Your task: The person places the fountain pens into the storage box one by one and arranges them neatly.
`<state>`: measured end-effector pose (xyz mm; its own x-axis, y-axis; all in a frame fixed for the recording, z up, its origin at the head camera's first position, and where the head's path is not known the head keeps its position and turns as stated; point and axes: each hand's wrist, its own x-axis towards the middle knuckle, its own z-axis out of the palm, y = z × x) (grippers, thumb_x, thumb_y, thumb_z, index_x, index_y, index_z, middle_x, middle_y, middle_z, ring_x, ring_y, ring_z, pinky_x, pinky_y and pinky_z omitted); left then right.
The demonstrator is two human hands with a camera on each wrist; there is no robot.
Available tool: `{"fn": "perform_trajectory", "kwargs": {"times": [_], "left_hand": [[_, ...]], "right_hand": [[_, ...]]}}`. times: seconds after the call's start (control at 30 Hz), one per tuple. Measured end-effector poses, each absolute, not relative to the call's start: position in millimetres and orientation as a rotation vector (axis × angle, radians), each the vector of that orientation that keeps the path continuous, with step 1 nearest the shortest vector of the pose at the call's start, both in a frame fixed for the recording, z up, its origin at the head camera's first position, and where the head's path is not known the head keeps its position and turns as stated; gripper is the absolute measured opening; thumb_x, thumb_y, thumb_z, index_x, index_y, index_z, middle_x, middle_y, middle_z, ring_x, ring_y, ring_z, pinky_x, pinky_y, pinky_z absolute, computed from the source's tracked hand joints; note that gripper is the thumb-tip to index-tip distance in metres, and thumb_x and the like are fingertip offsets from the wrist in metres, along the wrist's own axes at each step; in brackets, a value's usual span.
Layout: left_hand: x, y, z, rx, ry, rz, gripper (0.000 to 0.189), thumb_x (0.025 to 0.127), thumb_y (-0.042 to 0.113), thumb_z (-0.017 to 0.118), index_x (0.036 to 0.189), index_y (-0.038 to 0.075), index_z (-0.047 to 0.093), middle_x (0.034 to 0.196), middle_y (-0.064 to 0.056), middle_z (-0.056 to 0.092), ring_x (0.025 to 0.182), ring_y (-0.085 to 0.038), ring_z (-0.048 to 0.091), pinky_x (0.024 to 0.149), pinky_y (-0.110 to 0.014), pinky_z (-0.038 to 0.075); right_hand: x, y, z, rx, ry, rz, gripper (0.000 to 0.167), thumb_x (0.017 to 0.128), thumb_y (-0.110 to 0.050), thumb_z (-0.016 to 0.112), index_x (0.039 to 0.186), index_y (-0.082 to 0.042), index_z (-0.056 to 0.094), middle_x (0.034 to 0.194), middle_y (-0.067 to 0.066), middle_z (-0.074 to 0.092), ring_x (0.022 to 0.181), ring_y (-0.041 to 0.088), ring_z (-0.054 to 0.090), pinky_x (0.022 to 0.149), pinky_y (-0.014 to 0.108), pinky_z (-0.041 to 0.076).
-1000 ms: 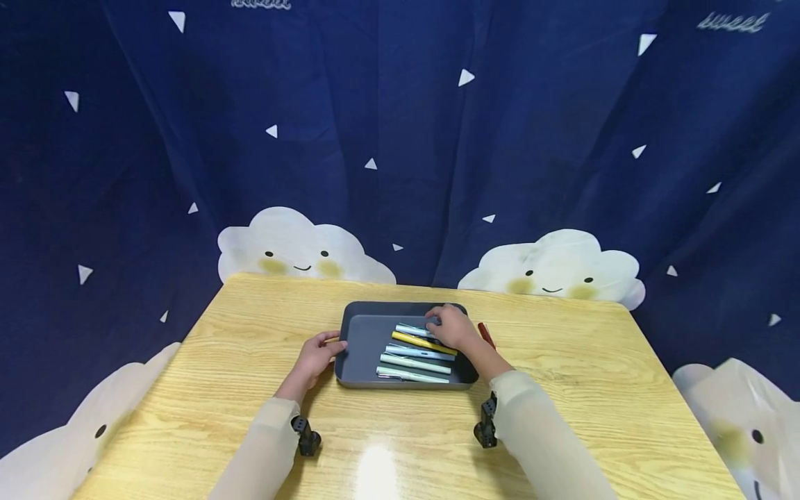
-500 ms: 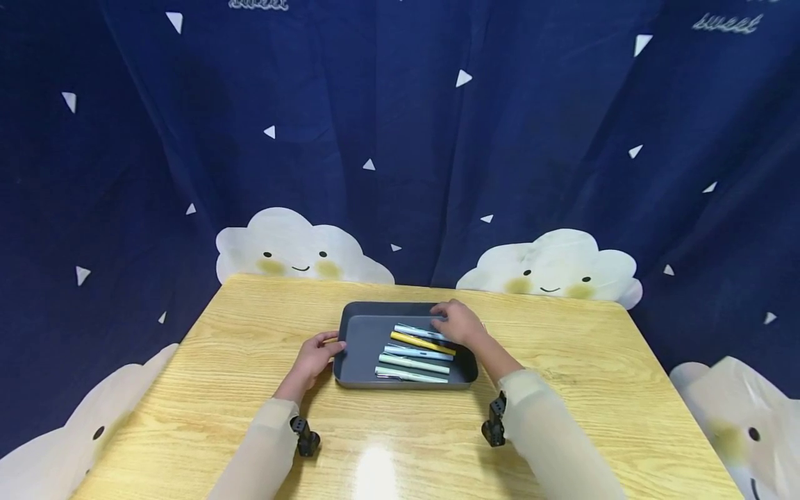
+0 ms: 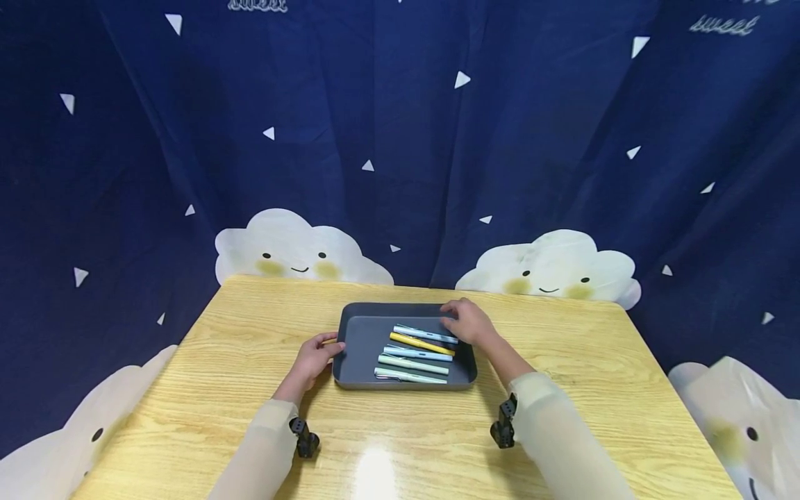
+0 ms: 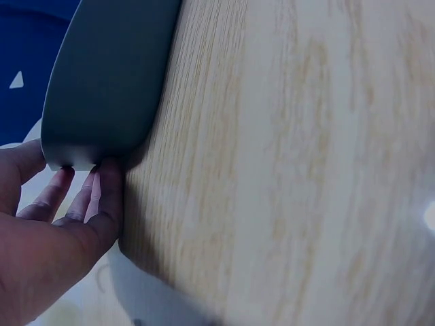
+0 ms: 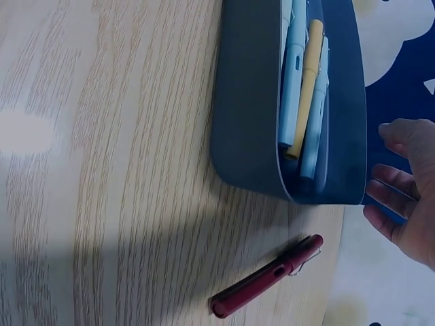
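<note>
A dark grey tray [image 3: 369, 347] lies on the table holding several pens. From back to front in the head view come a light blue pen [image 3: 425, 334], a yellow pen [image 3: 421, 344], a second light blue pen [image 3: 417, 354] and two pale green pens [image 3: 412, 365]. My left hand [image 3: 315, 358] grips the tray's left end, its thumb over the rim and its fingers against the outer wall [image 4: 102, 88]. At the back right corner, my right hand [image 3: 470, 323] holds nothing; its fingers are loosely bent and spread by the rim [image 5: 329, 203].
A dark red pen [image 5: 268, 277] with a clip lies on the table just beyond the tray's right end, hidden in the head view by my right arm. The wooden table [image 3: 400, 430] ends at a blue curtain [image 3: 400, 139] with cloud pictures behind it.
My right hand has moved right, away from the back light blue pen, to the tray's corner. The red pen has become covered in the head view. My left hand stays put.
</note>
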<state>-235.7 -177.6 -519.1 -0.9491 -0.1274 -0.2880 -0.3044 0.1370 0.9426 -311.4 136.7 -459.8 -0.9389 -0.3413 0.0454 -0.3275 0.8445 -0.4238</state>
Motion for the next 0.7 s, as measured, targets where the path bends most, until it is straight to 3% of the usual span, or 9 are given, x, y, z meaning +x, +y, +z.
{"fn": "perform_trajectory", "kwargs": {"times": [0.7], "left_hand": [[-235.6,-176.8,-519.1,-0.444,2.252,1.944,0.043,0.091,0.014,0.059,0.131,-0.001,0.050,0.124,-0.024,0.052,0.113,-0.033,0.054,0.099,-0.046,0.044]], "right_hand": [[-307.4,168.6,-451.2,-0.432,3.017,-0.660,0.033,0.089,-0.023,0.059,0.116,-0.005,0.064,0.104,0.020,0.062,0.091,0.031,0.060,0.075,0.045,0.049]]}}
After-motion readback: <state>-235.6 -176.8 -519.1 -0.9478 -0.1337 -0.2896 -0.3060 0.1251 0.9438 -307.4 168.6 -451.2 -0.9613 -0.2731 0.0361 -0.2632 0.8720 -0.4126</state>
